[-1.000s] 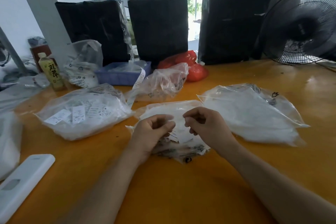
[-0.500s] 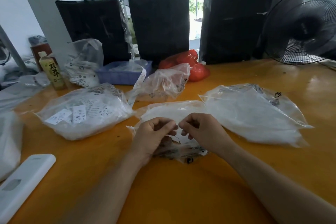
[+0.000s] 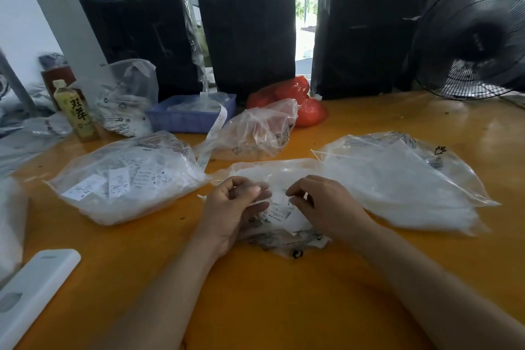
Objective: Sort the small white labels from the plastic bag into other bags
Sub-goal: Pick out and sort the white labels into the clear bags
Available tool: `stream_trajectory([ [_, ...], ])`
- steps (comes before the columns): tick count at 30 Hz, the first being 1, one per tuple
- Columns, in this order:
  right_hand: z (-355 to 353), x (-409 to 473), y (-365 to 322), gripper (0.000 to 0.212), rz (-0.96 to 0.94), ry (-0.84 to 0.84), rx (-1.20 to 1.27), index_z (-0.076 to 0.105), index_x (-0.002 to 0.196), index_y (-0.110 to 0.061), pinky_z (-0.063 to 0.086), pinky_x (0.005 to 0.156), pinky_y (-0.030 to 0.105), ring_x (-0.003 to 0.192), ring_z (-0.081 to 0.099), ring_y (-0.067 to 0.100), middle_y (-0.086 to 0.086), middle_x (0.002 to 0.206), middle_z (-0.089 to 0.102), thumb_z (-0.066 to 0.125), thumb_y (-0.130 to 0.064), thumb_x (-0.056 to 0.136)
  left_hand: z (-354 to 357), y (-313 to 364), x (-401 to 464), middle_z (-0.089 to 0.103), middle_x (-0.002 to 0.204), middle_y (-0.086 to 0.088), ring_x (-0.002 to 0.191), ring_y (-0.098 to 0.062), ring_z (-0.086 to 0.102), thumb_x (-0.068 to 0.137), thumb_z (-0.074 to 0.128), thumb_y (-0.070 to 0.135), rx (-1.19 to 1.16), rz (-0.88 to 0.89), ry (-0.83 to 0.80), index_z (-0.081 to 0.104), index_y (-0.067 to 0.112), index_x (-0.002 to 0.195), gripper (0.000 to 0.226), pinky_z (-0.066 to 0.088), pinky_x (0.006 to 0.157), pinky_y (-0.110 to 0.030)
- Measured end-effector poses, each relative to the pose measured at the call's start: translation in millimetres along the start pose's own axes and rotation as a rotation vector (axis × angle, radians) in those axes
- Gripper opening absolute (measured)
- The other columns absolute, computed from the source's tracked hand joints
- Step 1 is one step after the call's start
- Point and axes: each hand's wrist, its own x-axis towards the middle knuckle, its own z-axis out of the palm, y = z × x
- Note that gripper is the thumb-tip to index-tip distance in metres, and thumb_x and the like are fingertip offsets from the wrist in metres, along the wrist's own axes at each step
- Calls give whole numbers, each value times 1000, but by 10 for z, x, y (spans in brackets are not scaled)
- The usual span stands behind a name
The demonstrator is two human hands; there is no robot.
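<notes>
White labels (image 3: 279, 209) between both hands' curled fingers (image 3: 257, 189).

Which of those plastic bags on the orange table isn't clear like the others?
The red plastic bag at the back, in front of the black wrapped bundles. It is opaque red; the other bags on the table are see-through.

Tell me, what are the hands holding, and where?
Both the left hand and right hand pinch small white labels by their top edges, over the middle plastic bag.
</notes>
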Motion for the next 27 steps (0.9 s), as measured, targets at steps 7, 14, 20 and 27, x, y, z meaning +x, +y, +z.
stream_trajectory([
  [7, -112, -58, 17, 44, 19, -351, -186, 57, 142, -31, 39, 109, 32, 129, 46, 15, -8, 139, 49, 65, -33, 98, 54, 97, -107, 77, 90, -15, 92, -30, 80, 76, 81, 17, -113, -79, -31, 80, 22, 81, 7, 61, 56, -27],
  [14, -57, -68, 46, 12, 36, -236, -124, 68, 109, -32, 50, 86, 29, 95, 59, 10, -14, 105, 51, 60, -28, 101, 64, 104, -149, 78, 93, -12, 82, -21, 79, 76, 80, 13, -121, -79, -43, 83, 12, 86, 11, 60, 58, -21],
  [20, -163, -146, -45, 10, 7, 245, 76, 77, 101, -30, 36, 56, 4, 64, 59, -14, -36, 56, 48, 72, -24, 95, 87, 85, -163, 79, 105, -20, 90, -26, 80, 84, 76, 15, -131, -77, 14, 84, 8, 93, 14, 62, 72, -22],
  [27, -99, -206, -175, 16, 3, 431, 381, 76, 109, -27, 46, 76, 1, 87, 66, -13, -31, 87, 69, 73, -29, 93, 134, 77, -171, 80, 97, -12, 84, -20, 78, 90, 74, 22, -82, -119, 40, 75, 11, 95, 13, 61, 66, -24],
])
